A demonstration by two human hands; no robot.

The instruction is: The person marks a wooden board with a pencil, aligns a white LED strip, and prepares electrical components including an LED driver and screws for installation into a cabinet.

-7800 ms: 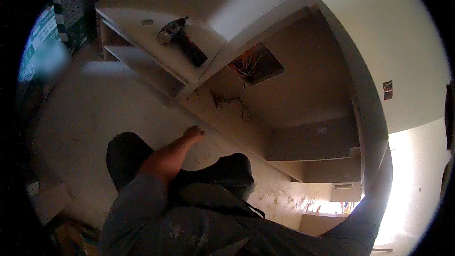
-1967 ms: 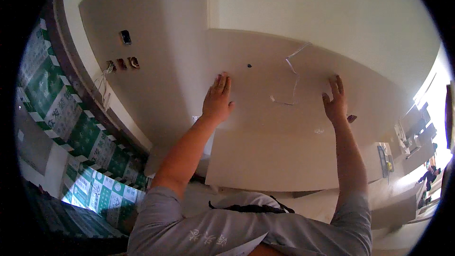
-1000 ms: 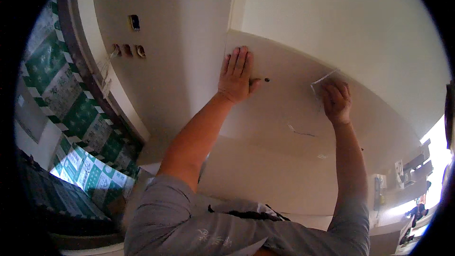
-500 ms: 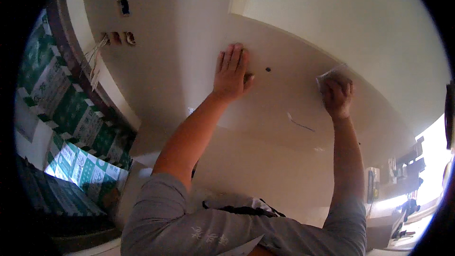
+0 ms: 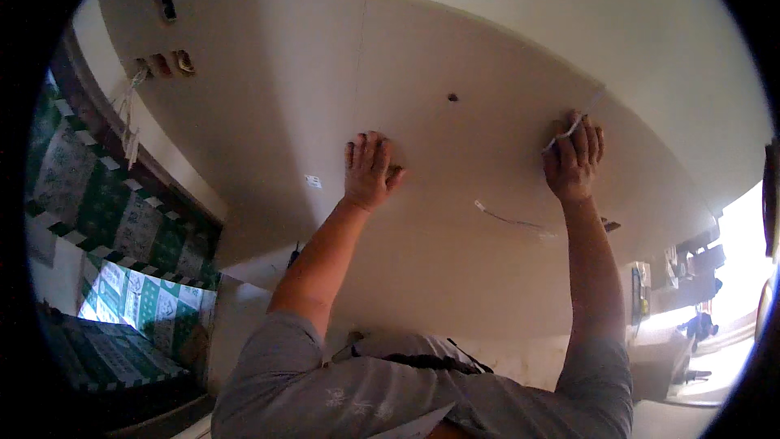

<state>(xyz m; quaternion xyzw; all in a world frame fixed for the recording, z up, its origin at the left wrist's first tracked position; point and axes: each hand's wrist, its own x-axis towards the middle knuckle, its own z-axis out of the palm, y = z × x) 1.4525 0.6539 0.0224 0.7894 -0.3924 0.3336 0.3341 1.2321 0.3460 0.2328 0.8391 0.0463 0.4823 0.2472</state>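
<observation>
A broad pale panel (image 5: pixel 439 162) with a small dark hole (image 5: pixel 452 97) fills the middle. My left hand (image 5: pixel 370 172) lies against it, to the left of and nearer than the hole, its fingers extended and the thumb held apart. On the right, my right hand (image 5: pixel 574 161) rests on the same panel with its fingers spread. A thin light cord (image 5: pixel 574 124) runs across those fingers and up towards the panel's curved edge. Whether the fingers pinch the cord is hard to see. Between my arms, another thin wire (image 5: pixel 512 219) with a pale end lies along the panel.
At the far left, cut-out openings (image 5: pixel 162 63) show in the pale surface, with loose wires (image 5: pixel 130 130) hanging beside them. Green and white patterned sheeting (image 5: pixel 89 171) covers the area below. A small white label (image 5: pixel 313 181) sits left of my forearm. Cluttered items (image 5: pixel 699 268) stand by the bright right side.
My left hand has slid nearer to me along the panel. The right hand's bunched fingers have spread, and the cord now crosses over them. The whole view has shifted slightly.
</observation>
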